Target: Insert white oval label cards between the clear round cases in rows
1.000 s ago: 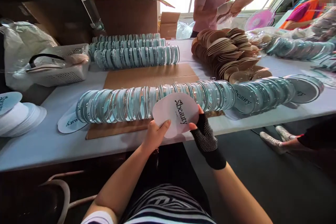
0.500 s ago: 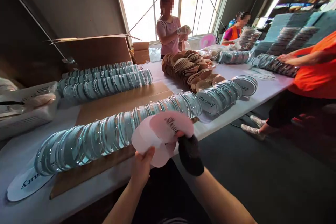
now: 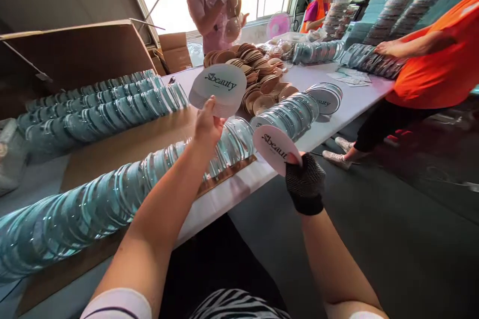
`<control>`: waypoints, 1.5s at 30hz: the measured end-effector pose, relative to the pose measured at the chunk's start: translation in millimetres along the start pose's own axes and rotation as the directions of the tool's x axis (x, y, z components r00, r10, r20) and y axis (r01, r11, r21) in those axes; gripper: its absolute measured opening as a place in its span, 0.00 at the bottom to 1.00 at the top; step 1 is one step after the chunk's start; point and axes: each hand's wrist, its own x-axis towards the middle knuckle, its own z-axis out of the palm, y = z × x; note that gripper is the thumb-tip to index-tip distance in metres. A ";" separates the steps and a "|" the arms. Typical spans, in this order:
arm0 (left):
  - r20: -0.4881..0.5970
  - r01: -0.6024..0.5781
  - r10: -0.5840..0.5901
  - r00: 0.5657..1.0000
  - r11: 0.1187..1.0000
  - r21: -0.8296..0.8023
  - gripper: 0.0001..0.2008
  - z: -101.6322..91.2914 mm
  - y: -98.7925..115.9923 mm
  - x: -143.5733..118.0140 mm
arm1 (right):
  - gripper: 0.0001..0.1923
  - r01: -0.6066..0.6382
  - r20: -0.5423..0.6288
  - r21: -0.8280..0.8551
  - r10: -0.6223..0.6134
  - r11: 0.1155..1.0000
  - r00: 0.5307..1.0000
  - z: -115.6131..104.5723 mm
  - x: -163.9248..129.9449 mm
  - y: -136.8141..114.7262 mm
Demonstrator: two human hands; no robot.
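Since half a second ago the two hands have parted: the left hand (image 3: 207,127) has lifted a stack of cards (image 3: 218,88) up and away over the table (image 3: 352,102), while the right hand (image 3: 305,179) has drawn one card (image 3: 275,147) off toward the table's edge.

Much is hard to read. The right hand's fingers are mostly hidden behind its black glove and its card; only a fingertip shows at the card's lower rim. How many cards the left stack holds cannot be told. The long row of clear cases (image 3: 112,199) below the left forearm runs out of view at the left edge.

Left hand: closed in a pinch on the stack's lower edge, printed face toward the camera. Right hand: closed on the single card, gripping its lower corner, the card tilted.

Beyond the left hand lie brown pads (image 3: 258,72) in a heap, and more case rows (image 3: 105,104) to its left. A person in orange (image 3: 437,67) leans on the table beyond the right hand.
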 end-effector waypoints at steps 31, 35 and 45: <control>-0.100 0.031 -0.056 0.993 0.972 -0.233 0.19 -11.6 -41.7 46.5 | 0.24 0.488 0.778 -0.174 -0.185 0.855 0.601 36.8 90.1 -79.3; -0.134 0.023 -0.058 0.989 0.968 -0.251 0.19 -8.6 -40.2 40.7 | 0.23 0.490 0.785 -0.170 -0.183 0.855 0.592 43.2 96.1 -76.6; -0.121 0.070 -0.096 0.988 0.977 -0.202 0.19 -8.6 -39.4 42.8 | 0.17 0.394 0.769 -0.071 -0.201 0.916 0.606 71.2 87.4 -61.8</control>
